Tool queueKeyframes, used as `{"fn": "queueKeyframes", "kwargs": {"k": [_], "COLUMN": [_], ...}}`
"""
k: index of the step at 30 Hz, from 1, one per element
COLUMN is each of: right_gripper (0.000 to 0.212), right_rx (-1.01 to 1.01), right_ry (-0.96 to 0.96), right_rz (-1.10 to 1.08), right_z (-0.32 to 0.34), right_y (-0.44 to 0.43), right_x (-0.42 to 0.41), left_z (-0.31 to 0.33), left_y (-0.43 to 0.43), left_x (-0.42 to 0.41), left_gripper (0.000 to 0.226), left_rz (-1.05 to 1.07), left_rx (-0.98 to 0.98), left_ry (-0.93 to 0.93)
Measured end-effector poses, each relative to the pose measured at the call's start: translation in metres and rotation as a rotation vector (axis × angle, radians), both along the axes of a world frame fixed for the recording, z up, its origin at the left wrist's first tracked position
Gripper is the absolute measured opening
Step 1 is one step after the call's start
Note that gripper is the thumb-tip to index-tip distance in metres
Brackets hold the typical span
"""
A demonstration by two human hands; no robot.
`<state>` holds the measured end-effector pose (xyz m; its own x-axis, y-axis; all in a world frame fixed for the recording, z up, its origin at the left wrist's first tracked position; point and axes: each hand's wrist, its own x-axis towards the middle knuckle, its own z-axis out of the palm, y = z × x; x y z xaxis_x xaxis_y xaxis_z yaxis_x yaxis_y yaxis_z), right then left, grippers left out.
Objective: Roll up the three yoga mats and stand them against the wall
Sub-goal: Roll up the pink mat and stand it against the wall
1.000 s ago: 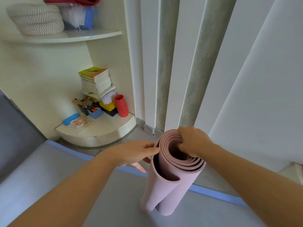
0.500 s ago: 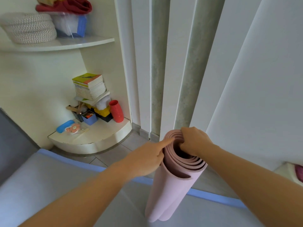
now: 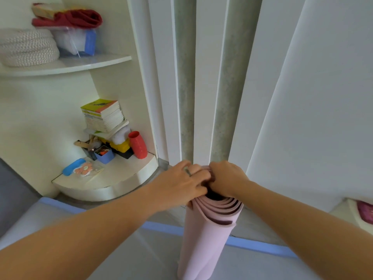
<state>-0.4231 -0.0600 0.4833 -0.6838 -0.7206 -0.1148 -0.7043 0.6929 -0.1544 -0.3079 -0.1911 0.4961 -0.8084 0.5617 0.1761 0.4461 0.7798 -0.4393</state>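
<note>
We grip the pink rolled foam yoga mat (image 3: 203, 239) with left hand (image 3: 181, 184) and right hand (image 3: 226, 178), presumably keeping the coils beneath our fingers (image 3: 198, 172) tight.

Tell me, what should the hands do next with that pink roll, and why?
Probably twist the coil tighter: both the left hand and right hand grip the top of the pink mat, whose layers gape loosely, and it stands short of the wall.

Pink yoga mat (image 3: 203, 235), loosely rolled, standing upright on the floor, coils visible on top
</note>
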Motion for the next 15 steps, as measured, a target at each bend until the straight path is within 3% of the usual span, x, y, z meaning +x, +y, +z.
{"fn": "queueKeyframes", "kwargs": {"k": [4, 9, 12, 14, 15], "right_gripper": [0.02, 0.031, 0.037, 0.023, 0.018], "right_rx": [-0.002, -0.115, -0.529, -0.915, -1.016], "right_ry": [-0.022, -0.168, -0.488, -0.719, -0.832], "right_rz": [0.042, -0.03, -0.207, -0.446, -0.558], "right_z": [-0.002, -0.002, -0.004, -0.013, -0.021], "right_y": [-0.004, -0.006, 0.012, 0.029, 0.037], "right_x": [0.008, -0.008, -0.017, -0.016, -0.014], "left_z": [-0.015, -0.015, -0.019, -0.021, -0.022], "left_y": [-0.011, -0.007, -0.006, -0.013, -0.019], "left_x": [0.003, -0.005, -0.008, -0.01, -0.01], "left_gripper": [0.029, 0.045, 0.045, 0.045, 0.045], "left_rz": [-0.057, -0.007, 0.11, 0.256, 0.351], "left_rx": [-0.069, 0.092, 0.175, 0.286, 0.336], "left_ry": [-0.157, -0.247, -0.252, -0.224, -0.235]}}
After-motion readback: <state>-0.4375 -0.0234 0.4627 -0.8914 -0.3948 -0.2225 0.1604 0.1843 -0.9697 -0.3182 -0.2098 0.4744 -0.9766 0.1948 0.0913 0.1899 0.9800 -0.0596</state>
